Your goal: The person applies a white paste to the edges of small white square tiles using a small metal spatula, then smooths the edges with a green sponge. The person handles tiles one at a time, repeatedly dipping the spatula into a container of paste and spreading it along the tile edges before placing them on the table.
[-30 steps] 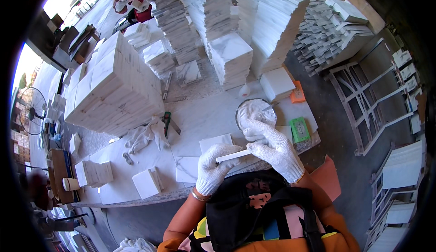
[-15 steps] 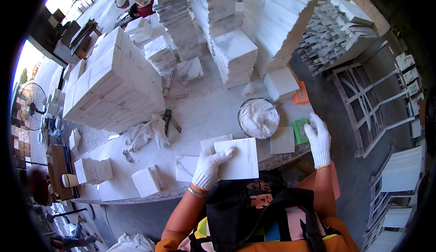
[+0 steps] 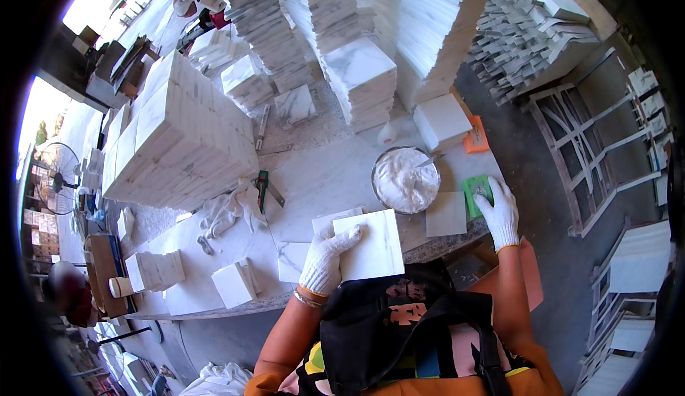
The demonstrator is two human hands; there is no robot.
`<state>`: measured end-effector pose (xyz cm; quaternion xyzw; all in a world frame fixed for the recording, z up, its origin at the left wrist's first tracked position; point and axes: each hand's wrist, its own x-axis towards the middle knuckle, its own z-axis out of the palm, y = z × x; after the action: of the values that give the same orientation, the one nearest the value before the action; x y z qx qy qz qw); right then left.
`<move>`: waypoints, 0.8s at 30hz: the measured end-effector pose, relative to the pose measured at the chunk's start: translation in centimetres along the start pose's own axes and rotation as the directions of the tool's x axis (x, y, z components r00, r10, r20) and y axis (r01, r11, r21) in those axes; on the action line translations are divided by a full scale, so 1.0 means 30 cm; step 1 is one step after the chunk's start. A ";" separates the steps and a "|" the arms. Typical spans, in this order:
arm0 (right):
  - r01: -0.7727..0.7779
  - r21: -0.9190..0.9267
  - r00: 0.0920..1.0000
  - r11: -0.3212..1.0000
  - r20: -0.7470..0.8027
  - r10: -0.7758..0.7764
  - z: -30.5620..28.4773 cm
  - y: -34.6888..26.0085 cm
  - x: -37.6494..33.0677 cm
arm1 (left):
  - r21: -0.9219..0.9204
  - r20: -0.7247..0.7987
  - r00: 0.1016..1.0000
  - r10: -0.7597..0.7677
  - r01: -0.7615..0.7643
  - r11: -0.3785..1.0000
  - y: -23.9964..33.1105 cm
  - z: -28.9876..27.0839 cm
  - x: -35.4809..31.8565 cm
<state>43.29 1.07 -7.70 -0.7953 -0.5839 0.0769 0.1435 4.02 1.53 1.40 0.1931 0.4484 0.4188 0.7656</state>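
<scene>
1. Two gloved hands work at the near edge of the pale stone worktable (image 3: pixel 314 175); far to the left stands a big block of stacked white marble tiles (image 3: pixel 178 139), with crumpled white work gloves (image 3: pixel 228 210) lying at its foot.
2. Small white tile pieces (image 3: pixel 232 282) sit along the near left edge, close to the drop.
3. The left hand (image 3: pixel 327 259), in a white knit glove, lies with fingers together, pressed flat on the left side of a square white marble tile with faint grey veining (image 3: pixel 371 245). This tile rests flat on the table's near edge, its lower corner reaching the rim, partly over another white slab.
4. Just beyond it sits a round metal bowl of white paste (image 3: pixel 405 180), a tool handle sticking out at its right.
5. A smaller square grey-white tile (image 3: pixel 446 214) lies between the bowl and the right-hand edge.
6. The right hand (image 3: pixel 498 212), also white-gloved, rests with fingers loosely spread on a green sponge pad (image 3: pixel 475 190) at the table's right corner.
7. Tall tile stacks (image 3: pixel 364 82) wall off the far side; bare tabletop remains only in the middle, between block, bowl and tile.
</scene>
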 end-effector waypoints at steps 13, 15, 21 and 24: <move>-0.050 -0.034 0.999 0.998 0.003 0.050 -0.015 -0.076 -0.006 | 0.646 -0.038 0.944 0.326 -0.226 0.729 -0.035 -0.033 0.017; -0.068 0.177 0.995 0.982 -0.060 0.080 -0.013 -0.065 -0.021 | 0.775 -0.059 0.928 0.367 -0.189 0.603 -0.026 -0.026 0.011; -0.195 0.900 0.979 0.389 0.153 0.137 -0.141 -0.301 -0.167 | 0.976 0.216 0.801 0.559 -0.192 -0.102 -0.012 -0.059 -0.002; -0.405 0.907 0.905 0.110 0.416 -0.093 -0.135 -0.463 -0.224 | 0.915 0.398 0.753 0.523 -0.292 -0.277 -0.030 -0.069 -0.008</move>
<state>29.80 -2.04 0.24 -0.5273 -0.3112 0.6059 0.5079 2.62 0.65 -0.18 0.7877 0.5650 0.2033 0.1378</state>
